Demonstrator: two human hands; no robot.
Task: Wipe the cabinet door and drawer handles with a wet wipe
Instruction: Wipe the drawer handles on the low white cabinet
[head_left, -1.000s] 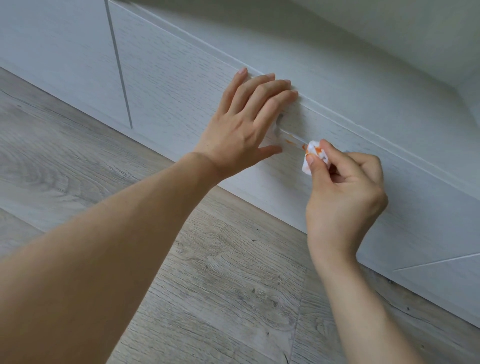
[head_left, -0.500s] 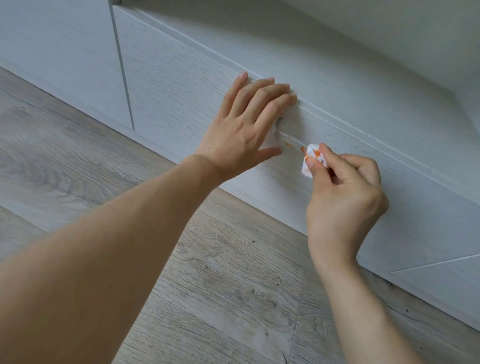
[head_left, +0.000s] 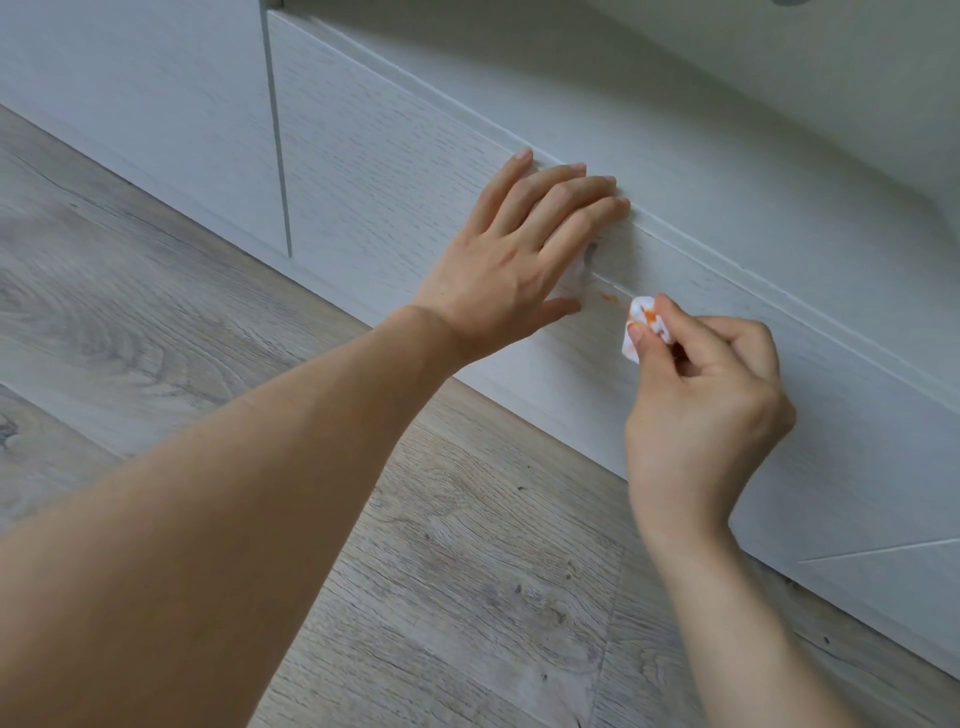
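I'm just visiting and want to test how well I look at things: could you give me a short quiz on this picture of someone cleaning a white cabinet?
1. True or false: the left hand lies with straight fingers flat on the white drawer front.
2. What does the right hand pinch? A) a sponge B) a folded wet wipe C) a brush
3. What colour is the smear left on the slim handle, just left of the wipe?

Key
1. True.
2. B; the wipe itself is stained orange.
3. Orange.
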